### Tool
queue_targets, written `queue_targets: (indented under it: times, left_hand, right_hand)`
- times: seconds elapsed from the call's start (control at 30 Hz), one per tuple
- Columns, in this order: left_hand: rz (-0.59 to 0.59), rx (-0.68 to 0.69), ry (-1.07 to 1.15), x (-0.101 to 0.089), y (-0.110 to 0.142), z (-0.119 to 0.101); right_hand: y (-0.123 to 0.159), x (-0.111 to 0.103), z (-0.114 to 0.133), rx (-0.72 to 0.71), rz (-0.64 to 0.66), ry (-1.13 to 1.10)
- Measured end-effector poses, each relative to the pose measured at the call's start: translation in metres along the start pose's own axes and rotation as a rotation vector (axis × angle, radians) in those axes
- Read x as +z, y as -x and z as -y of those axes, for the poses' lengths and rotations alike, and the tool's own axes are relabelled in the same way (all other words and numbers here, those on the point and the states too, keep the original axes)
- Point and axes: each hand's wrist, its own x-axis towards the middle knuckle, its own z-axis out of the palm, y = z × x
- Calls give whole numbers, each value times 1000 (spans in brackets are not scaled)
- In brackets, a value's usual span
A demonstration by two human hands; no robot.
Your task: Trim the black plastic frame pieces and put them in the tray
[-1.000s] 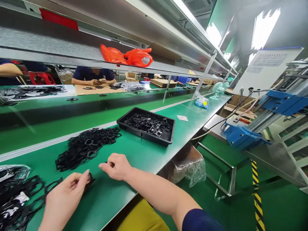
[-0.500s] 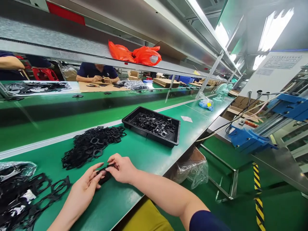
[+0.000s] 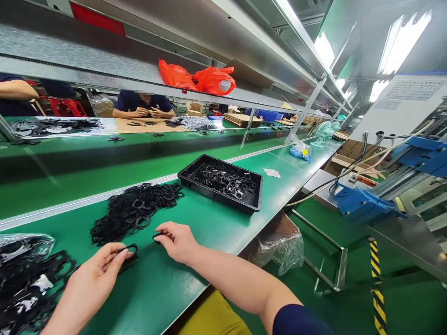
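Note:
My left hand (image 3: 92, 274) pinches a black ring-shaped plastic part (image 3: 134, 251) above the green bench. Apart from it, to the right, my right hand (image 3: 176, 239) closes on a small black piece (image 3: 157, 236), mostly covered by the fingers. Beyond both hands lies a heap of thin black ring parts (image 3: 134, 209). A second pile of larger black frames (image 3: 31, 288), some with shiny bits, spreads left of my left hand. The black tray (image 3: 253, 209) past my right hand holds many small black parts.
A white card (image 3: 272, 173) and a bag of blue pieces (image 3: 301, 152) lie farther along the bench (image 3: 195, 223). Red plastic bags (image 3: 195, 79) rest on the shelf above. Right of the bench stand a blue machine (image 3: 366, 200) and a box with clear plastic (image 3: 282, 246). A co-worker (image 3: 144, 107) sits opposite.
My hands, together before, are now apart. My left hand has moved left and down with the ring-shaped part; my right hand stays about in place with the small black piece.

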Motion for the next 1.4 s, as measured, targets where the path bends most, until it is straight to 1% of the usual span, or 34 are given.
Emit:
queue_targets:
  times: [0.03,0.13,0.2,0.27,0.37,0.43,0.5,0.63,0.73,0.9,1.03,1.2,1.4]
  left_hand:
    - [51,-32,64,7,3,-9]
    - [101,-142,311,31,10,-29]
    - [156,-182,388,42,13,-33]
    - [212,-189,410,47,14,-32]
    - [233,-194,445,44,17,-29]
    - [206,-181,495,39,20,-32]
    - [242,-109,559,36,22,-38]
    - [224,-91,568,33,20,-43]
    - [215,-78,567,34,20,-42]
    - [225,-32,551,39,25,-35]
    - [210,29,511,40,29,-33]
    - [192,88,472,41,32,-33]
    - [164,153,366,38,34,-35]
  right_hand:
    - [0,-1,-1,16,-24,-24]
    - [1,-5,-2,54,-67,-93]
    - [3,-5,2,62,-63,-131]
    - [6,-3,9,55,-43,-158]
    - [13,4,20,23,-35,-177]
    - [17,7,24,2,-52,-185]
    - [19,8,21,0,-71,-198]
    - [18,11,5,11,-80,-217]
    - [18,8,5,-25,-84,-172]
    - [19,2,20,-117,-103,-78]
    - [18,0,24,-154,-125,-42]
    - [18,0,23,-150,-147,-14]
    - [19,0,22,-115,-132,-20]
